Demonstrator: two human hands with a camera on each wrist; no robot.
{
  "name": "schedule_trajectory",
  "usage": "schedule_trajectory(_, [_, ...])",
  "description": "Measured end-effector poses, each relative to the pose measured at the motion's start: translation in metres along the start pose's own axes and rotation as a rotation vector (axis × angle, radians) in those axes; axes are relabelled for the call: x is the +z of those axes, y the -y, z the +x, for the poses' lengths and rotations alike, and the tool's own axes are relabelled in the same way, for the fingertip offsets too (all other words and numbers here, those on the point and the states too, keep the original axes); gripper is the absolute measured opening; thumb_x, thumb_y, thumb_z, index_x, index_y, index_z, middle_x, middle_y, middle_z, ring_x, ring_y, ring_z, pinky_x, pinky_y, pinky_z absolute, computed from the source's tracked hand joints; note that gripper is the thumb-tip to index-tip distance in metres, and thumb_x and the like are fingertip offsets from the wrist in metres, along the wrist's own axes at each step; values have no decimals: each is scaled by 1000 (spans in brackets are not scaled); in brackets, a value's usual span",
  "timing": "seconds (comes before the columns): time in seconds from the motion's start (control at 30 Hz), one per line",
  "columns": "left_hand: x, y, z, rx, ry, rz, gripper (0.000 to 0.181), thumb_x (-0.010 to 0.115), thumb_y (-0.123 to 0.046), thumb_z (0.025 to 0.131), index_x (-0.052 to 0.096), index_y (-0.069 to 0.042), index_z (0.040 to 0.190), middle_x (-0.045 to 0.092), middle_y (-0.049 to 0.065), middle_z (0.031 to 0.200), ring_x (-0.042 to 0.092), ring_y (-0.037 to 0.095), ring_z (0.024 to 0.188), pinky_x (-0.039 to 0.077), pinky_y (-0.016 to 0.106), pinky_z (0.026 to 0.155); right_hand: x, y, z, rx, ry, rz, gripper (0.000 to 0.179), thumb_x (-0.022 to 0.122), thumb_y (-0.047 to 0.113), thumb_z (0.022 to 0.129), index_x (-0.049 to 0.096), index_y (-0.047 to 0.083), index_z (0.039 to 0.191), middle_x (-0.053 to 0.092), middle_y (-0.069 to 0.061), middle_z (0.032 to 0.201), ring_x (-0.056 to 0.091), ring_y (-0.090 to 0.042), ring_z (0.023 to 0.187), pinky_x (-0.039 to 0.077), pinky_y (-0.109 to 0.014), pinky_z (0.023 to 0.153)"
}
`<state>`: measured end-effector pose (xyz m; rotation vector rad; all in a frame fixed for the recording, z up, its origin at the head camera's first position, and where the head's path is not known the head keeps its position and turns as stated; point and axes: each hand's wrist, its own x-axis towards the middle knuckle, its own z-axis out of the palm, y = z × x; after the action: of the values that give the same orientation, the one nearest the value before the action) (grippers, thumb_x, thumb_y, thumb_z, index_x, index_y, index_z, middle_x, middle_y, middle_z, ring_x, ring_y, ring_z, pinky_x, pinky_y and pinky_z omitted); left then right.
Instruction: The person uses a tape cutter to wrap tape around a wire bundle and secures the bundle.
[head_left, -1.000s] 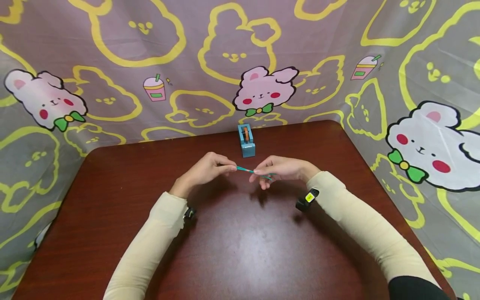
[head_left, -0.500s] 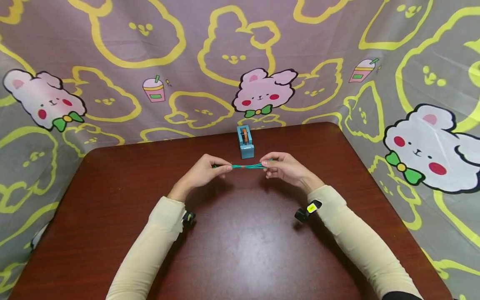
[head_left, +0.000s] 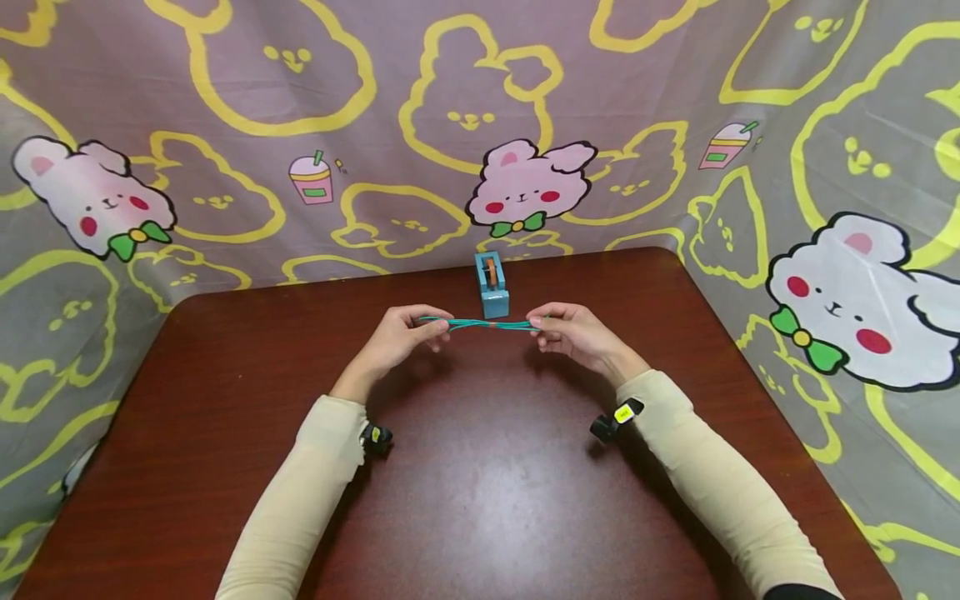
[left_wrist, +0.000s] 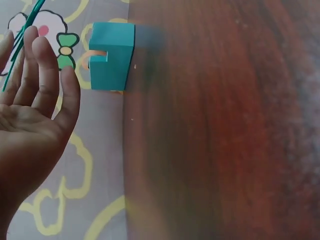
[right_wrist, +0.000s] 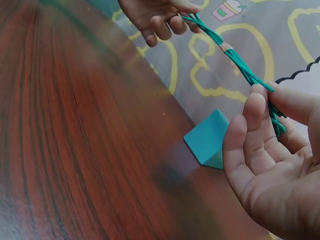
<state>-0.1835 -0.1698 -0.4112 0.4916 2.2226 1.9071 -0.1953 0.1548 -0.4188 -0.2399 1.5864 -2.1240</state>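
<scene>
A slim bundle of green cords (head_left: 468, 322) stretches nearly level between both hands above the table. A tan band, apparently tape (right_wrist: 226, 47), wraps its middle. My left hand (head_left: 401, 337) pinches one end between thumb and fingers. The other end is pinched by my right hand (head_left: 581, 340), and looped cord ends (right_wrist: 278, 127) stick out past those fingers. In the left wrist view, part of the green bundle (left_wrist: 25, 32) crosses the fingers. A blue tape dispenser (head_left: 494, 302) with an orange roll stands just behind the bundle.
The dark red-brown table (head_left: 480, 500) has rounded back corners. A patterned curtain (head_left: 405, 100) hangs along its back and sides. Each wrist wears a small black camera; the right camera (head_left: 617, 421) has a yellow face.
The hands have drawn apart, so more of the cord bundle and its tan band shows between them. The right hand has shifted its grip outward from near the band to the end.
</scene>
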Motion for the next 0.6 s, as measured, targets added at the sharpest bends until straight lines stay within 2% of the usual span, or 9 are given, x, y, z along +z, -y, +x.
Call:
schedule_trajectory(0.1, [-2,5,0,-11,-31,-76,25,66,-6,98,67,11,116,73,9,83,67,18,66,58,36,69,-3,-1,4,9,-14,-2,13,63,5,99,69,0,110,70,-7,84,62,-15,67,54,-29,69])
schedule_trajectory(0.17, [-1,9,1,-19,-49,-91,26,65,-6,99,67,12,116,73,8,81,67,17,65,58,33,67,-5,-2,6,18,-28,-3,13,62,5,100,70,2,110,70,-7,85,62,-15,67,54,-29,68])
schedule_trajectory(0.33, [-1,12,4,-66,-107,-40,26,67,-10,98,69,10,115,71,11,81,65,15,63,57,31,66,-7,-4,12,43,-55,-4,23,60,4,101,63,-4,122,71,-6,86,60,-14,66,53,-28,68])
schedule_trajectory(0.47, [0,10,6,-122,-148,3,26,69,-11,97,71,7,116,70,18,87,63,14,63,57,31,66,-8,-4,16,63,-69,-21,46,61,4,100,44,-14,139,71,-5,87,60,-13,65,53,-27,68])
schedule_trajectory(0.6, [1,14,10,-177,-159,-16,29,70,-11,96,69,7,119,73,16,91,63,13,63,57,31,68,-10,-7,21,86,-95,-50,48,59,3,101,41,-15,142,71,-5,87,60,-12,64,53,-26,66])
